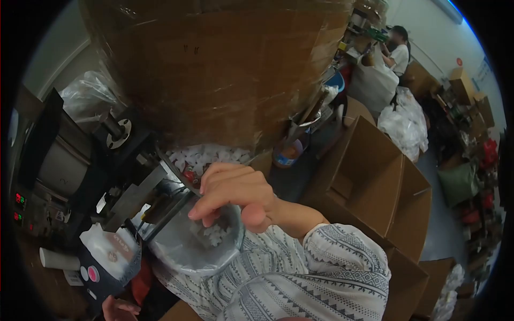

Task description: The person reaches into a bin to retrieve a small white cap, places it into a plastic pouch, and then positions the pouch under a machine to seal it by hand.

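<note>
My right hand (238,195) reaches in from the right, above a clear plastic-lined bin (195,262). Its fingers are loosely bent, the thumb stands apart, and I see nothing held. Inside the bin lie small white pieces (214,234). Just left of that hand is a machine (142,184) with a metal arm and a dark bar. At the bottom left edge, my left hand (120,309) shows only in part, fingers apart, below a dark box with pink and white round buttons (93,274). The rest of this hand is cut off.
A big tape-wrapped cardboard box (214,69) rises ahead, with white scraps (209,155) at its foot. Open cartons (369,176) stand at right. A white cup (59,258) lies at left. Far back, a person (399,53) sits near white bags (404,123).
</note>
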`<state>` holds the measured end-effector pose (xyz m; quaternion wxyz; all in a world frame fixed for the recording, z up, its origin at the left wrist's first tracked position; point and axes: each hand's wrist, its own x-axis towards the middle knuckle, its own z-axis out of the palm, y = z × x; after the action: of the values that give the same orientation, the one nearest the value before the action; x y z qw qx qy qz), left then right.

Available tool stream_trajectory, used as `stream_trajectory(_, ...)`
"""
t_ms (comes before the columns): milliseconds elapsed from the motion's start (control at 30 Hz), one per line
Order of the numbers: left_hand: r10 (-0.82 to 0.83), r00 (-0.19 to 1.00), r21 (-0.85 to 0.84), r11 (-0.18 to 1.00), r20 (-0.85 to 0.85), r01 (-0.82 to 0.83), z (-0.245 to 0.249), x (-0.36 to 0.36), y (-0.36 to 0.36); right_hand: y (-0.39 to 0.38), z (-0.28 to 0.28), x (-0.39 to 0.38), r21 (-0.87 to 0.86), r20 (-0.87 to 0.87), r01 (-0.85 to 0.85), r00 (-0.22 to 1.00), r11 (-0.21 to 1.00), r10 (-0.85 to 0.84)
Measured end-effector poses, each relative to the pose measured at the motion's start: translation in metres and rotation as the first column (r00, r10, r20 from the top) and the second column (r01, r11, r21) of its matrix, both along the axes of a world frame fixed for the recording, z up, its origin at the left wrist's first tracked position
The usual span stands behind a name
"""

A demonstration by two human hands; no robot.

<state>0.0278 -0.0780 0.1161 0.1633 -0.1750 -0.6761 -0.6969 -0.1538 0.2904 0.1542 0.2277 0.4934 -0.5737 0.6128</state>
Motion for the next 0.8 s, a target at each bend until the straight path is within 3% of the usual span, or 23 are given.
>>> stream_trajectory(100,0.132,0.986,-0.013,0.991,0.104,-0.132,-0.002,-0.009,0.008,0.001,-0.007,0.000,0.038,0.059,-0.003,0.998,0.999,0.001)
stream_trajectory(200,0.189,0.969,-0.016,0.982,0.160,-0.189,-0.012,-0.015,0.011,-0.001,-0.023,-0.006,-0.040,0.063,-0.035,0.997,0.999,0.037)
stream_trajectory(267,0.226,0.953,-0.012,0.973,0.204,-0.228,-0.021,-0.017,0.011,-0.002,-0.032,-0.009,0.171,0.177,0.109,0.974,0.979,-0.139)
stream_trajectory(300,0.246,0.943,-0.013,0.968,0.226,-0.249,-0.025,-0.018,0.011,-0.002,-0.042,-0.014,0.172,0.178,0.110,0.974,0.979,-0.140)
stream_trajectory(333,0.263,0.932,-0.016,0.963,0.249,-0.268,-0.028,-0.019,0.011,-0.002,-0.059,-0.021,0.470,0.107,0.329,0.900,0.819,-0.423)
stream_trajectory(367,0.278,0.922,-0.017,0.959,0.270,-0.285,-0.031,-0.021,0.011,-0.001,-0.076,-0.029,0.698,-0.051,0.487,0.765,0.525,-0.642)
stream_trajectory(433,0.306,0.901,-0.019,0.949,0.309,-0.316,-0.037,-0.026,0.012,0.007,-0.108,-0.050,0.775,-0.180,0.555,0.653,0.303,-0.736)
stream_trajectory(467,0.322,0.887,-0.023,0.942,0.331,-0.334,-0.039,-0.027,0.012,0.009,-0.124,-0.059,0.776,-0.179,0.554,0.651,0.301,-0.738)
stream_trajectory(533,0.358,0.856,-0.035,0.927,0.373,-0.373,-0.042,-0.028,0.012,0.008,-0.138,-0.070,0.848,-0.234,0.509,0.609,0.147,-0.758)
stream_trajectory(567,0.377,0.838,-0.045,0.919,0.394,-0.392,-0.042,-0.028,0.011,0.006,-0.145,-0.073,0.850,-0.229,0.505,0.610,0.149,-0.759)
stream_trajectory(633,0.413,0.804,-0.059,0.901,0.427,-0.430,-0.043,-0.031,0.011,0.002,-0.145,-0.078,0.868,-0.090,0.419,0.661,0.267,-0.745)
stream_trajectory(800,0.504,0.695,-0.142,0.848,0.513,-0.510,-0.034,-0.039,0.037,-0.005,-0.143,-0.082,0.885,-0.094,0.391,0.682,0.252,-0.726)
